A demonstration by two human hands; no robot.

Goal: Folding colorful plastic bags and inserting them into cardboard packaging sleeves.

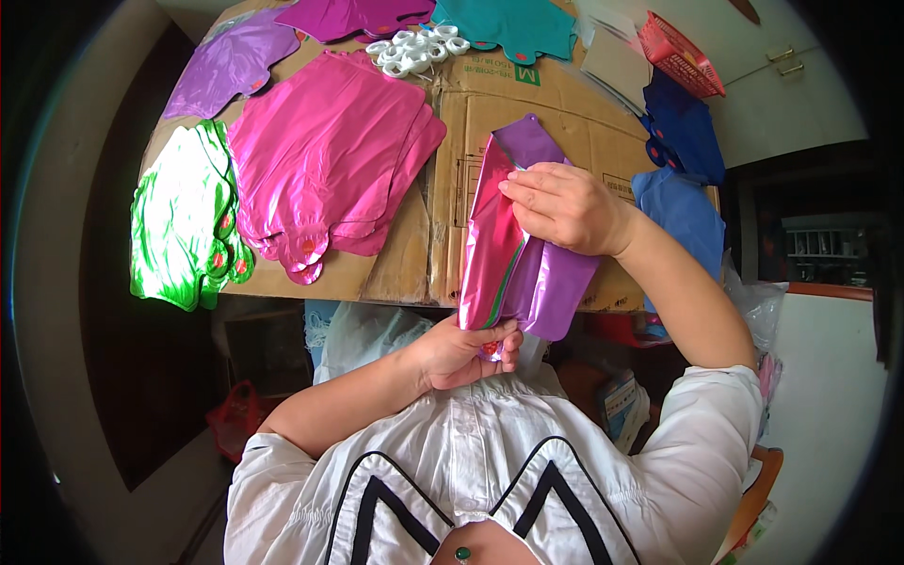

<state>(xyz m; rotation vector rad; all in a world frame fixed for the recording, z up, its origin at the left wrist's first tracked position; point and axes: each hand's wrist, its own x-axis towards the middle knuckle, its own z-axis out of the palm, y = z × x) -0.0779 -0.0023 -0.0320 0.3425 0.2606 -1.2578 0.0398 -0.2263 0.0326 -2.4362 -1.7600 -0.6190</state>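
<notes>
My left hand (pixel 450 356) is closed round the near end of a few flat foil balloons, just past the table's front edge. A pink foil balloon (pixel 482 254) is folded lengthwise over a purple one (pixel 563 282), with a thin green edge showing between them. Higher up the same bundle, my right hand (pixel 574 209) lies over the foil with its fingers bent and pressed together at the pink fold. The tips of its thumb and some fingers are hidden. Left of the bundle lies a fanned stack of pink foil balloons (pixel 330 151).
Flattened cardboard (pixel 400 268) covers the table. Shiny green foil balloons (pixel 179 217) lie at left, purple (pixel 226 66) and teal (pixel 508 24) ones at the back, blue ones (pixel 683 212) at right. White ribbon rolls (pixel 414 52) sit far back; a red basket (pixel 680 56) stands far right.
</notes>
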